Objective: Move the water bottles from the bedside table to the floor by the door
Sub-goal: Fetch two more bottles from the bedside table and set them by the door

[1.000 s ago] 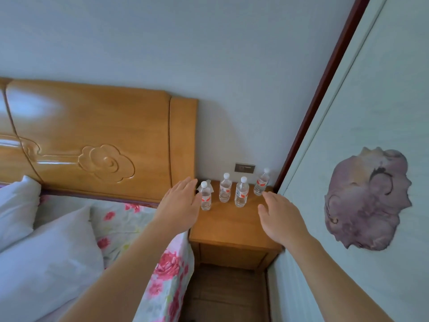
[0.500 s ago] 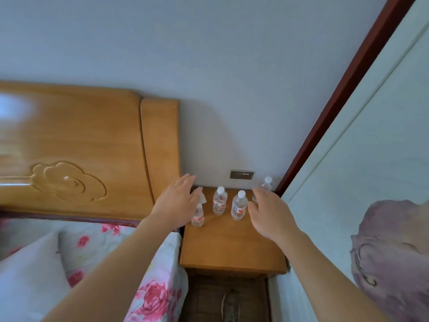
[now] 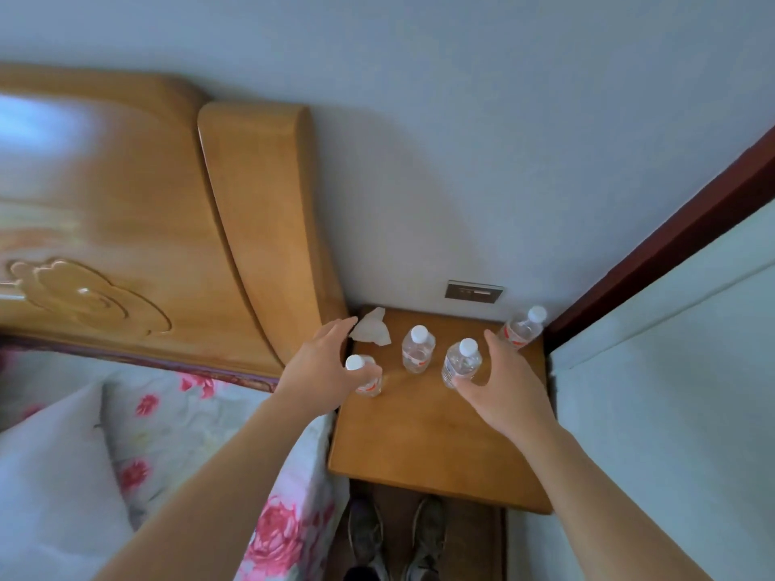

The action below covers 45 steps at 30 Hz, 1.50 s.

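Several small clear water bottles with white caps and red labels stand on the wooden bedside table [image 3: 427, 446]. My left hand [image 3: 323, 366] reaches over the table's left edge with fingers straight, its thumb against the leftmost bottle [image 3: 365, 381]. My right hand [image 3: 503, 383] is spread around the front right bottle [image 3: 461, 364], thumb at the bottle's base and fingers apart from its far side. One bottle [image 3: 417, 350] stands free between my hands. Another bottle [image 3: 522, 327] stands in the back right corner.
A crumpled white tissue [image 3: 371, 327] lies at the table's back left. The wooden headboard [image 3: 260, 228] and flowered bedding [image 3: 176, 413] flank the left side. A wall socket [image 3: 474, 292] sits above the table, a pale wall panel [image 3: 671, 413] runs on the right, and my shoes [image 3: 394, 534] are below.
Both hands have come down closer to the bottles, the left to the leftmost bottle and the right around the front right one. The view has tilted further down over the table.
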Tool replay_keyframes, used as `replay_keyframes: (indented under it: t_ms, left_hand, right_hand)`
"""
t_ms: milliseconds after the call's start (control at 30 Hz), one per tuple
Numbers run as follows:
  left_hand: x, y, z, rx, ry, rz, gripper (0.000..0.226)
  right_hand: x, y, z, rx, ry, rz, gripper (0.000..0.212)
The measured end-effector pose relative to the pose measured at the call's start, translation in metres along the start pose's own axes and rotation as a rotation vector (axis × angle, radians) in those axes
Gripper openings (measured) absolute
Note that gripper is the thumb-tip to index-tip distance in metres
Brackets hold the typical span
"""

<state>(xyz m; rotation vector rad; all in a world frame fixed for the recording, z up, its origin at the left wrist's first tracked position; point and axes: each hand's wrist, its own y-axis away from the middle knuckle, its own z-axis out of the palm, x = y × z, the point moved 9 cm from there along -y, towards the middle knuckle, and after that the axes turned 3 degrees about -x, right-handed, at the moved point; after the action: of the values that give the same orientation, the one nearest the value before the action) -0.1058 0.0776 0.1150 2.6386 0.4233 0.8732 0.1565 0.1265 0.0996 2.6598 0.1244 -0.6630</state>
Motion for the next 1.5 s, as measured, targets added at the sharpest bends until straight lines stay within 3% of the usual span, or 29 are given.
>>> replay_keyframes:
  t_ms: [333, 600, 800, 933, 1033, 1500]
  left_hand:
    - [-0.065, -0.07, 0.08, -0.103, 0.127, -0.047, 0.101]
    - [-0.105, -0.099, 0.122, -0.069, 0.228, -0.058, 0.09]
    - [-0.119, -0.113, 0.139, -0.044, 0.256, -0.039, 0.062]
    - [-0.122, -0.117, 0.145, -0.041, 0.236, -0.027, 0.067]
    - [-0.119, -0.12, 0.147, -0.032, 0.208, -0.003, 0.058]
    - [-0.084, -0.107, 0.121, -0.018, 0.179, 0.031, 0.056]
  right_hand:
    - [0.057, -0.074, 0.072, -0.014, -0.1, 0.144, 0.102]
    - [0.084, -0.106, 0.112, 0.049, -0.174, 0.172, 0.102]
    - [0.103, -0.123, 0.124, 0.089, -0.249, 0.19, 0.096]
    - [0.111, -0.123, 0.135, 0.105, -0.291, 0.176, 0.079]
    - [0.11, -0.123, 0.138, 0.106, -0.304, 0.158, 0.061]
    - [0.113, -0.097, 0.122, 0.03, -0.247, 0.103, 0.05]
